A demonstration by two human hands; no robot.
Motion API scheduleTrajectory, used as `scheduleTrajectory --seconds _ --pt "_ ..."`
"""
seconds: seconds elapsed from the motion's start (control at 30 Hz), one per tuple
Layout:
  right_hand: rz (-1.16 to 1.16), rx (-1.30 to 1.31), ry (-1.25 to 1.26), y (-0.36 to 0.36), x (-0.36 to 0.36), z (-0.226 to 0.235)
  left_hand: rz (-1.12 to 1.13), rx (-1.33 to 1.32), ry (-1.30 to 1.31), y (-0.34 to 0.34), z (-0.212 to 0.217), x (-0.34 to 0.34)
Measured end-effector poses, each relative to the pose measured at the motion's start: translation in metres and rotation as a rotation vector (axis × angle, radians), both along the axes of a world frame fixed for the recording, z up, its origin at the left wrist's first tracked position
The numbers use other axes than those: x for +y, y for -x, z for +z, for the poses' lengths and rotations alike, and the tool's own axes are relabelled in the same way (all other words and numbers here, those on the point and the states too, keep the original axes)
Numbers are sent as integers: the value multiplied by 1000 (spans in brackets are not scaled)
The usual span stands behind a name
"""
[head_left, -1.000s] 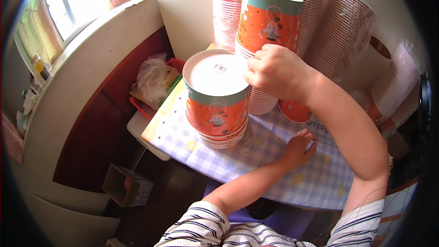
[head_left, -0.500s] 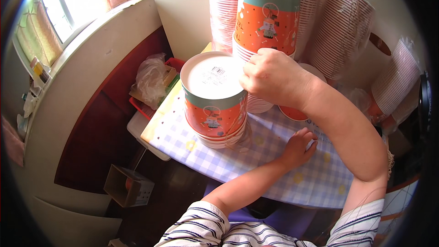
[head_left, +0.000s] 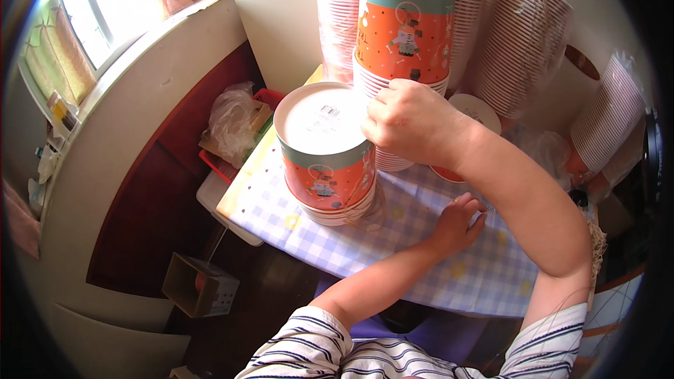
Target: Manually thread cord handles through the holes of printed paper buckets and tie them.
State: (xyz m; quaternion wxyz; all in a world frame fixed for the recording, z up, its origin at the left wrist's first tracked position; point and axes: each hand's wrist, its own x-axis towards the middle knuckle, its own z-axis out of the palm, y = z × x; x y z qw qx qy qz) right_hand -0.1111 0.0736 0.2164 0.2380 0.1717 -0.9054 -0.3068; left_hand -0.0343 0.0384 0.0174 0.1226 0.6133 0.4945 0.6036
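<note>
My right hand (head_left: 404, 118) is closed, its fingers curled down between two stacks of upturned paper tubs; what they hold, if anything, is hidden. Just left of it stands the shorter stack, an orange and teal paper tub (head_left: 328, 177) on top with its white base up. Thin brown strands run down that stack's near right side. Behind my right hand rises the taller stack of matching tubs (head_left: 406, 35). On the blue checked tablecloth (head_left: 393, 256), my left hand (head_left: 460, 223) rests with thumb and fingers apart, loosely bent, holding nothing visible.
Tall stacks of tubs in clear plastic (head_left: 523, 42) line the back of the table. Another upturned tub (head_left: 476, 112) sits beyond my right wrist. Left of the table is a red basket (head_left: 217, 163) with a plastic bag (head_left: 235, 123); an open cardboard box (head_left: 200, 286) stands lower down.
The whole view has shifted slightly. Both hands keep nearly the same pose and place beside the stacks.
</note>
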Motion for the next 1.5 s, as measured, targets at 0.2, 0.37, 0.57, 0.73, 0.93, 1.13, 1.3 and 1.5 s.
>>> scheduleTrajectory --seconds 0.2,0.37,0.57,0.73,0.93,1.13,1.3,1.5 --pt "57 65 38 -5 1 -3 -5 9 15 1 0 -1" --pt "-72 197 104 -26 6 -16 -25 19 52 1 6 -4" --pt "-278 192 462 -88 7 -55 13 88 20 -1 -13 2" --pt "-333 345 923 -151 -1 -93 20 45 20 1 -17 2" --pt "-466 616 1289 -217 26 -159 12 3 75 -1 -9 3" --pt "-515 769 1590 -241 60 -185 24 -17 36 -1 -7 2" --pt "-565 758 1476 -245 61 -189 -16 -83 95 -11 6 1" --pt "-510 840 1331 -233 72 -191 -181 189 119 -28 19 2"
